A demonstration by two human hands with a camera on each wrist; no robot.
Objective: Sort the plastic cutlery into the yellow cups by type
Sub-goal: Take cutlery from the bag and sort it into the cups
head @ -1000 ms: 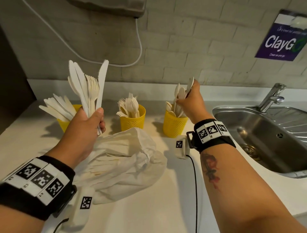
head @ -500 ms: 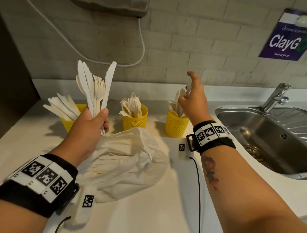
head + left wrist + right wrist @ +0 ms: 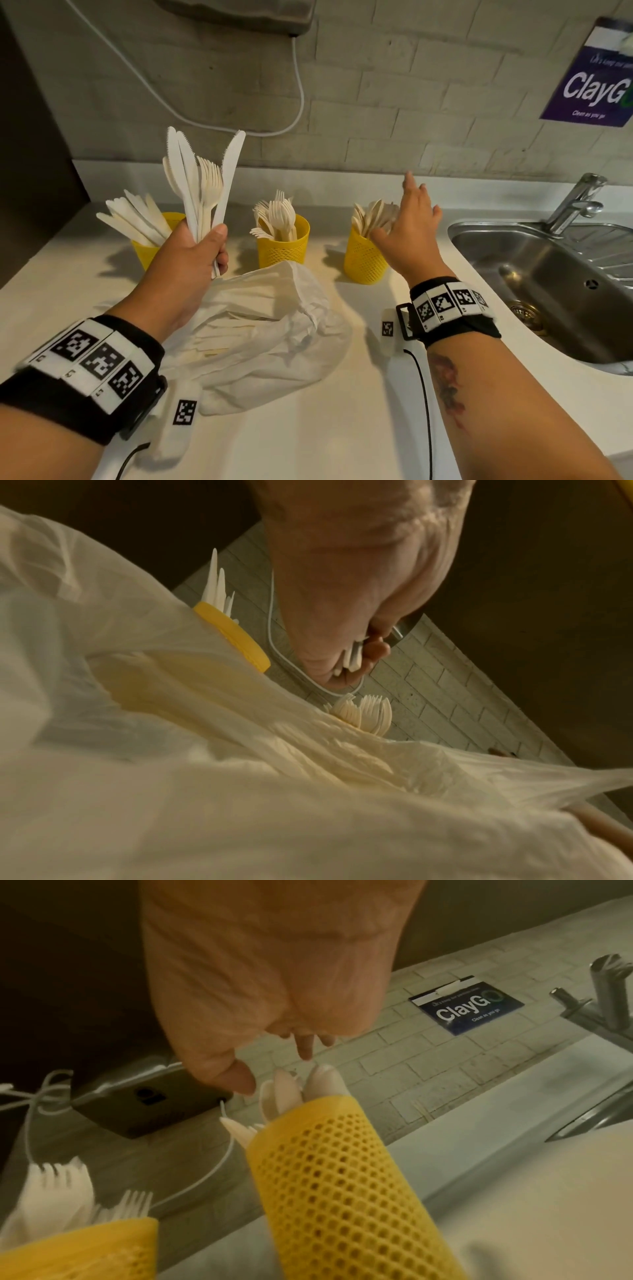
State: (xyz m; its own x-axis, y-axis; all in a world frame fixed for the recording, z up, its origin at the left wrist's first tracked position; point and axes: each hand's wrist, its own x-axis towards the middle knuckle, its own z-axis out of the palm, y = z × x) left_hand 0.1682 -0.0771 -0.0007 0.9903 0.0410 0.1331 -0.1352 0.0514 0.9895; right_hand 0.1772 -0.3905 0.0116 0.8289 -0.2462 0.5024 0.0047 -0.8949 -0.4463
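Three yellow mesh cups stand in a row on the white counter. The left cup [image 3: 147, 251] holds knives, the middle cup [image 3: 284, 248] forks, and the right cup [image 3: 363, 260] spoons [image 3: 371, 214]. My left hand [image 3: 191, 253] grips a mixed bundle of white knives and forks [image 3: 202, 178], held upright above the left cup. My right hand [image 3: 412, 219] hovers over the spoon cup [image 3: 342, 1177] with fingers spread and nothing in it. In the left wrist view the curled fingers [image 3: 363, 656] clasp the handles.
A crumpled white plastic bag [image 3: 260, 329] lies on the counter in front of the cups. A steel sink [image 3: 548, 284] with a tap [image 3: 575, 202] is at the right. A white cable [image 3: 298, 85] hangs on the brick wall behind.
My right hand has let go of the spoons it was lowering into the right cup and has opened above it. The left hand keeps its bundle.
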